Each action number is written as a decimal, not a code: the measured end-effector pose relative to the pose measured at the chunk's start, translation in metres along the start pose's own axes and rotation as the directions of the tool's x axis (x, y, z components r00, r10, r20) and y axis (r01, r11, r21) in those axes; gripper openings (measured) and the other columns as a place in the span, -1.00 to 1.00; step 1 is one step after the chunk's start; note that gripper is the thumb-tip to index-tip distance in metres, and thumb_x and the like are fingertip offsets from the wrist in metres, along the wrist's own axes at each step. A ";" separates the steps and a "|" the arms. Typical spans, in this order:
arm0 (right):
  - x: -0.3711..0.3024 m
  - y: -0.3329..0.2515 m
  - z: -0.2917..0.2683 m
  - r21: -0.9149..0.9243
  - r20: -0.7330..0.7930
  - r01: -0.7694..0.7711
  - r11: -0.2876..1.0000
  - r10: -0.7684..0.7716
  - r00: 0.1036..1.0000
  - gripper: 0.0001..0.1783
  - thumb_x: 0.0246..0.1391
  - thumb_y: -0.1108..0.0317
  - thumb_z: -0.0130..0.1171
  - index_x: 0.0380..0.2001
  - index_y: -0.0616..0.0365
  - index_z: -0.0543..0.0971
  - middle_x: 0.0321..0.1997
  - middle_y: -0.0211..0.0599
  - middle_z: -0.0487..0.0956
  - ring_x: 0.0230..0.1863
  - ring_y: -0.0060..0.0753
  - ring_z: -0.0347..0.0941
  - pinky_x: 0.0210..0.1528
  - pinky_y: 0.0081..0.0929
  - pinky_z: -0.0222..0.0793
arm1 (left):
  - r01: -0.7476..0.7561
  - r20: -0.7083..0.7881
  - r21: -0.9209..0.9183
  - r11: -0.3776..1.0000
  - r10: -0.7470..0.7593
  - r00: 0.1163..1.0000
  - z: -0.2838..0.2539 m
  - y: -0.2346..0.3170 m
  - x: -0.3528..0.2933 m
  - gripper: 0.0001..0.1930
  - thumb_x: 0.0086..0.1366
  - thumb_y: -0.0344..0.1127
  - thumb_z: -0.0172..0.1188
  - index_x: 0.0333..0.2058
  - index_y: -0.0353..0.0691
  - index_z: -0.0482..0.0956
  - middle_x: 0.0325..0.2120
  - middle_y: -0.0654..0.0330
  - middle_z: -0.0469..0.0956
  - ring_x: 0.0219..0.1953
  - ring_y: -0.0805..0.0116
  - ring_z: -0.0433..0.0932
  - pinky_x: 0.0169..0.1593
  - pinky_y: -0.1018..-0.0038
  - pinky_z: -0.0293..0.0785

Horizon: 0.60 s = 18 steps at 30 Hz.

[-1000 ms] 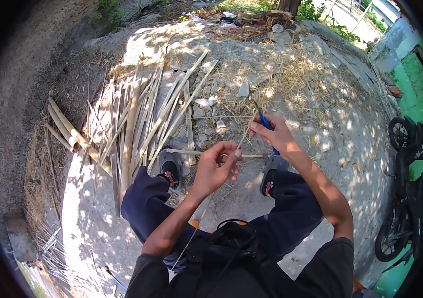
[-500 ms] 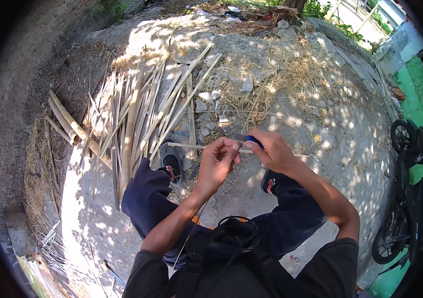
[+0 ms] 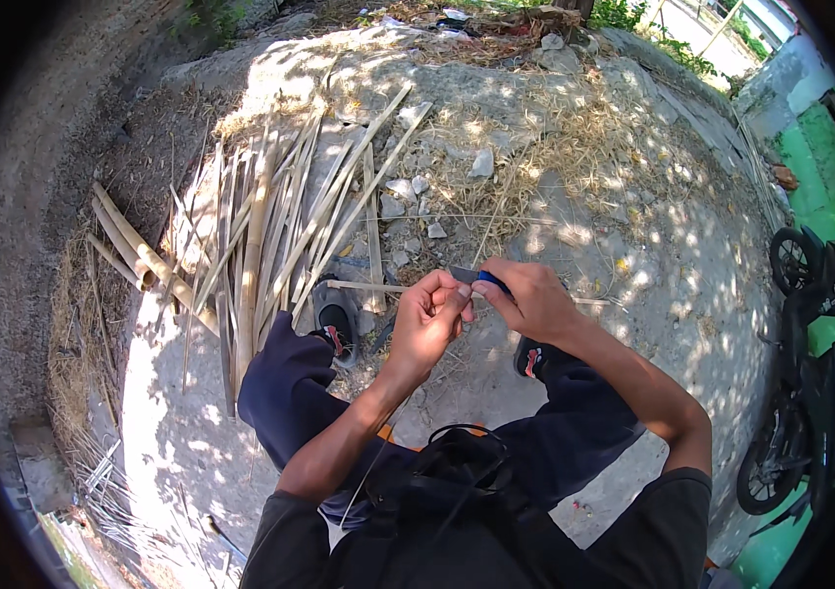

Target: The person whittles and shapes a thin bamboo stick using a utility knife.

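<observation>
Right hand (image 3: 532,302) around knife (image 3: 493,282) (blue-handled), blade (image 3: 463,275) just beside left hand (image 3: 425,322)

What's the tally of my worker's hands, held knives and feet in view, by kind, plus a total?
Hands, left hand and right hand: 2
Held blue-handled knife: 1
Feet, left foot and right foot: 2
Total: 5

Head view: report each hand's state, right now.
Left hand: closed, pinching a thin strip.
Right hand: closed, holding a blue-handled knife.
</observation>
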State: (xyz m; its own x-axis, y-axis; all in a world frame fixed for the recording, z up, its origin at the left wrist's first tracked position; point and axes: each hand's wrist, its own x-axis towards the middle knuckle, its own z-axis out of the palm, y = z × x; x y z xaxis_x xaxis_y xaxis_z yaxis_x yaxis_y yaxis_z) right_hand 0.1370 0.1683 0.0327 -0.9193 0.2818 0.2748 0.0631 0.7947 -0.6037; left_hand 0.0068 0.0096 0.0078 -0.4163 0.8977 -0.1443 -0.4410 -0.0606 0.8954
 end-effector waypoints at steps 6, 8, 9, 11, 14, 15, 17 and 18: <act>0.001 -0.004 0.001 -0.044 -0.034 0.007 0.999 -0.009 0.999 -0.70 0.36 0.13 0.20 -0.19 0.19 0.55 -0.40 -0.04 0.64 -0.42 0.16 0.59 -0.39 -0.05 0.45 | -0.009 -0.012 0.018 1.000 0.009 1.000 0.000 0.004 -0.002 -0.87 0.56 -0.35 0.12 -0.24 -0.21 0.54 -0.53 0.40 0.54 -0.58 0.73 0.32 -0.50 0.67 0.17; 0.002 -0.006 0.001 -0.054 -0.056 0.016 0.998 -0.019 0.998 -0.70 0.35 0.14 0.21 -0.19 0.20 0.56 -0.40 -0.04 0.64 -0.43 0.15 0.59 -0.41 -0.06 0.45 | 0.006 0.001 -0.002 1.000 -0.006 1.000 -0.002 0.005 -0.002 -0.87 0.56 -0.35 0.12 -0.24 -0.21 0.55 -0.54 0.40 0.53 -0.58 0.73 0.31 -0.50 0.67 0.17; 0.002 -0.006 0.001 -0.058 -0.072 0.012 0.998 -0.016 0.997 -0.71 0.35 0.15 0.22 -0.19 0.20 0.56 -0.40 -0.05 0.64 -0.44 0.14 0.59 -0.41 -0.06 0.45 | 0.005 0.003 -0.002 1.000 -0.005 1.000 -0.001 0.006 -0.002 -0.87 0.56 -0.35 0.12 -0.24 -0.21 0.55 -0.54 0.40 0.53 -0.58 0.73 0.31 -0.50 0.67 0.17; 0.002 -0.007 0.000 -0.065 -0.089 0.009 0.998 -0.015 0.996 -0.72 0.34 0.16 0.23 -0.19 0.20 0.57 -0.40 -0.05 0.64 -0.45 0.13 0.59 -0.42 -0.06 0.45 | 0.030 -0.013 -0.003 1.000 -0.030 0.999 0.000 0.009 -0.002 -0.87 0.56 -0.35 0.13 -0.23 -0.21 0.55 -0.54 0.41 0.52 -0.59 0.74 0.30 -0.50 0.67 0.16; 0.004 -0.008 0.002 -0.104 -0.066 0.000 0.995 -0.007 0.998 -0.73 0.33 0.18 0.25 -0.18 0.20 0.56 -0.39 -0.06 0.65 -0.45 0.12 0.60 -0.42 -0.06 0.46 | 0.014 -0.026 0.007 1.000 -0.014 1.000 -0.001 0.010 -0.003 -0.86 0.56 -0.28 0.15 -0.19 -0.20 0.56 -0.54 0.42 0.51 -0.64 0.77 0.20 -0.56 0.68 0.01; 0.005 -0.007 0.001 -0.095 -0.073 -0.003 0.996 -0.004 0.997 -0.73 0.33 0.18 0.25 -0.18 0.19 0.56 -0.40 -0.05 0.64 -0.45 0.12 0.60 -0.42 -0.07 0.46 | 0.012 -0.024 0.006 1.000 -0.011 1.000 0.000 0.011 -0.003 -0.86 0.56 -0.28 0.15 -0.19 -0.20 0.56 -0.54 0.42 0.51 -0.64 0.77 0.20 -0.56 0.68 0.01; 0.005 -0.004 0.003 -0.087 -0.081 -0.004 0.996 -0.003 0.997 -0.73 0.33 0.18 0.24 -0.18 0.19 0.55 -0.40 -0.05 0.64 -0.45 0.11 0.60 -0.42 -0.07 0.46 | 0.013 -0.040 0.007 1.000 -0.013 0.999 0.002 0.013 -0.004 -0.86 0.55 -0.28 0.16 -0.19 -0.21 0.56 -0.54 0.42 0.51 -0.65 0.77 0.19 -0.57 0.68 0.00; 0.006 -0.003 0.006 -0.106 -0.092 0.000 0.994 -0.010 0.996 -0.72 0.35 0.16 0.22 -0.18 0.18 0.55 -0.43 -0.04 0.63 -0.46 0.13 0.59 -0.42 -0.06 0.45 | 0.008 -0.040 0.006 1.000 -0.008 0.999 0.000 0.013 -0.004 -0.86 0.55 -0.28 0.16 -0.19 -0.21 0.56 -0.54 0.42 0.51 -0.65 0.77 0.19 -0.57 0.68 0.00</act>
State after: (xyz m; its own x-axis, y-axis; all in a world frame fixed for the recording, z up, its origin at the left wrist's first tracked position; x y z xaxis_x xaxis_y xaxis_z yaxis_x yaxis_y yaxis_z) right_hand 0.1294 0.1645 0.0316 -0.8803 0.3223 0.3481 0.1040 0.8471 -0.5212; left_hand 0.0030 0.0052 0.0205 -0.4445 0.8799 -0.1678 -0.4395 -0.0510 0.8968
